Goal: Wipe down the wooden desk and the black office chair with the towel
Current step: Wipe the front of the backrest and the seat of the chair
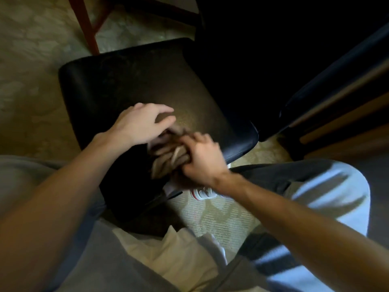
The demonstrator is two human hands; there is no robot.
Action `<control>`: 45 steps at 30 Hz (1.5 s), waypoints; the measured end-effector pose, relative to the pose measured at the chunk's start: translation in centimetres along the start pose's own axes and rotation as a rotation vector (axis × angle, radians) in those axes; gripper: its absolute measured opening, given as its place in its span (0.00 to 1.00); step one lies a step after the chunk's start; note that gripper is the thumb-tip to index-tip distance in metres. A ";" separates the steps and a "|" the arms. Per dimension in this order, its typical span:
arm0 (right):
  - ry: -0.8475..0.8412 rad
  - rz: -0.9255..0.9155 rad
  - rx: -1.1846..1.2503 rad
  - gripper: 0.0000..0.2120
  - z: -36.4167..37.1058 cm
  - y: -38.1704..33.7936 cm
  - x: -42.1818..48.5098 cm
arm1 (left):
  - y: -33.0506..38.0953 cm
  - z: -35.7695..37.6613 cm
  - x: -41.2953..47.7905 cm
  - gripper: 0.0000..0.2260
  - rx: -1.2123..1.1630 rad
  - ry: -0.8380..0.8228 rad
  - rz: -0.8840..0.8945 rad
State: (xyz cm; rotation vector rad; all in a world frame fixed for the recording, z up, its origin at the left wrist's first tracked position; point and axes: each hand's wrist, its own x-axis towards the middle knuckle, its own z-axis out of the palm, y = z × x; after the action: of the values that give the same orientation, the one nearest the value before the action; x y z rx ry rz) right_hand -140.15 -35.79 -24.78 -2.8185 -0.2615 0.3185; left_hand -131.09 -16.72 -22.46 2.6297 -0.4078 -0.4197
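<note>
The black office chair's seat (134,81) fills the middle of the head view, seen from above. A bunched brownish towel (166,159) lies on the seat's near edge, blurred by motion. My right hand (202,161) grips the towel in a fist from the right. Just above and left of the towel hovers my left hand (141,123), its fingers spread and relaxed, fingertips close to the cloth; whether they touch it is unclear. The wooden desk (347,123) shows only as a dark edge at the right.
Patterned carpet (31,70) surrounds the chair. A red-brown wooden leg (86,26) stands at the top left. My knees, in grey and light striped trousers, and a white shoe (202,193) sit below the seat. The top right is deep shadow.
</note>
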 end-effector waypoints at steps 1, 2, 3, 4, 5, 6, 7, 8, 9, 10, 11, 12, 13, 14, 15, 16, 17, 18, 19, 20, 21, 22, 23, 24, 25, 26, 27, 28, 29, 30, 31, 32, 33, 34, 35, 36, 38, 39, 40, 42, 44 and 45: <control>0.084 0.035 -0.064 0.32 -1.0 1.5 0.6 | 0.2 0.2 -0.3 0.23 -0.005 -0.014 0.051; 0.165 0.075 -0.133 0.32 -2.1 3.3 1.4 | 0.4 0.4 -0.5 0.22 -0.005 -0.024 0.089; 0.225 0.127 -0.190 0.33 -3.4 5.4 2.4 | 0.7 0.6 -0.6 0.22 -0.007 -0.036 0.118; 0.253 0.186 -0.221 0.32 -4.8 7.7 3.4 | 1.0 0.9 -0.7 0.22 -0.007 -0.058 0.138; 0.255 0.248 -0.217 0.32 -6.2 9.8 4.2 | 1.3 1.2 -0.7 0.22 -0.003 -0.087 0.155; 0.234 0.293 -0.191 0.31 -7.1 11.6 4.9 | 1.5 1.4 -0.7 0.22 0.010 -0.119 0.160; 0.189 0.315 -0.176 0.31 -7.5 13.0 5.4 | 1.6 1.6 -0.6 0.22 0.023 -0.146 0.159; 0.132 0.316 -0.179 0.32 -7.2 13.7 5.6 | 1.6 1.6 -0.5 0.22 0.032 -0.158 0.152; 0.086 0.319 -0.177 0.33 -6.5 14.0 5.5 | 1.7 1.5 -0.4 0.22 0.031 -0.155 0.142; 0.074 0.343 -0.147 0.34 -5.4 13.8 5.4 | 1.6 1.2 -0.3 0.22 0.022 -0.141 0.130; 0.092 0.394 -0.098 0.35 -4.3 13.2 5.1 | 1.5 0.9 -0.2 0.22 0.012 -0.131 0.118; 0.130 0.458 -0.044 0.35 -3.3 12.4 4.7 | 1.4 0.7 -0.1 0.22 0.009 -0.124 0.106; 0.169 0.510 -0.004 0.35 -2.4 11.3 4.2 | 1.3 0.4 0.1 0.22 0.018 -0.121 0.097; 0.186 0.534 0.003 0.35 -1.5 9.8 3.5 | 1.2 0.3 0.2 0.22 0.030 -0.115 0.088; 0.182 0.527 -0.007 0.36 -0.5 8.0 2.7 | 1.3 0.2 0.4 0.22 0.038 -0.099 0.081; 0.166 0.500 -0.022 0.37 0.6 5.9 1.7 | 1.4 0.1 0.6 0.22 0.036 -0.075 0.075; 0.145 0.459 -0.032 0.38 1.9 3.5 0.7 | 1.5 -0.1 0.7 0.22 0.022 -0.041 0.070; 0.123 0.413 -0.026 0.39 3.1 1.0 -0.5 | 1.8 -0.1 0.6 0.22 0.000 -0.005 0.065; 0.106 0.361 -0.009 0.39 4.4 -1.6 -1.4 | 2.0 -0.3 0.5 0.22 -0.023 0.033 0.055; 0.094 0.307 0.018 0.39 5.4 -4.1 -2.2 | 2.0 -0.4 0.3 0.22 -0.042 0.068 0.043; 0.088 0.261 0.059 0.38 6.1 -6.2 -2.7 | 2.0 -0.5 0.1 0.23 -0.057 0.099 0.039; 0.084 0.222 0.115 0.36 6.6 -7.9 -3.1 | 1.9 -0.6 -0.1 0.23 -0.064 0.125 0.043; 0.073 0.192 0.183 0.36 6.8 -9.2 -3.2 | 1.7 -0.6 -0.2 0.23 -0.067 0.146 0.051; 0.047 0.172 0.274 0.35 6.9 -10.1 -3.3 | 1.6 -0.6 -0.4 0.23 -0.065 0.157 0.059; 0.012 0.153 0.383 0.33 6.6 -10.5 -3.4 | 1.5 -0.5 -0.7 0.23 -0.065 0.167 0.062; -0.005 0.124 0.477 0.30 5.9 -10.3 -3.3 | 1.5 -0.6 -0.9 0.23 -0.062 0.175 0.061; 0.008 0.095 0.531 0.27 5.1 -9.4 -3.2 | 1.5 -0.6 -1.1 0.23 -0.054 0.175 0.057; 0.056 0.073 0.525 0.25 4.0 -8.1 -2.9 | 1.3 -0.7 -1.2 0.23 -0.042 0.174 0.052; 0.120 0.067 0.472 0.25 2.8 -6.2 -2.5 | 1.2 -0.8 -1.4 0.23 -0.029 0.173 0.046; 0.189 0.079 0.385 0.26 1.5 -3.9 -1.9 | 1.0 -0.9 -1.5 0.23 -0.018 0.172 0.038; 0.258 0.112 0.294 0.28 0.2 -1.4 -1.3 | 0.8 -1.0 -1.5 0.23 -0.009 0.168 0.032; 0.328 0.166 0.230 0.30 -1.0 1.2 -0.8 | 0.5 -1.0 -1.6 0.23 -0.008 0.160 0.025; 0.400 0.248 0.210 0.32 -2.0 3.9 -0.4 | 0.3 -0.9 -1.5 0.24 -0.014 0.145 0.015; 0.472 0.349 0.239 0.33 -2.6 6.4 -0.3 | 0.1 -0.9 -1.4 0.24 -0.023 0.122 0.003; 0.537 0.460 0.303 0.34 -3.0 8.8 -0.5 | 0.1 -0.7 -1.3 0.25 -0.030 0.097 -0.007; 0.587 0.561 0.386 0.34 -3.1 10.8 -0.9 | 0.1 -0.6 -1.1 0.25 -0.030 0.069 -0.017; 0.624 0.695 0.560 0.34 -2.5 13.5 -1.6 | -0.2 -0.2 -0.9 0.24 -0.003 -0.008 -0.029; 0.616 0.730 0.636 0.34 -1.9 14.2 -1.8 | -0.3 0.0 -0.9 0.24 0.022 -0.054 -0.027; 0.601 0.746 0.692 0.35 -1.2 14.5 -1.7 | -0.3 0.3 -0.9 0.23 0.054 -0.096 -0.023; 0.584 0.734 0.754 0.39 0.1 14.1 -1.2 | 0.0 0.7 -0.6 0.22 0.111 -0.155 -0.016; 0.610 0.735 0.786 0.45 1.4 12.4 -1.2 | 0.6 0.9 -0.3 0.20 0.143 -0.164 0.009; 0.620 0.749 0.830 0.48 2.4 11.1 -1.4 | 1.1 0.9 0.0 0.19 0.149 -0.141 0.022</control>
State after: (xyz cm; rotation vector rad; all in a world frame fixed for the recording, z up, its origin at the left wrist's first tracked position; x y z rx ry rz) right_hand -140.43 -45.92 -30.13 -1.9312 0.8633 -0.2632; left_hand -131.67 -17.96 -22.74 2.7449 -0.5323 -0.5913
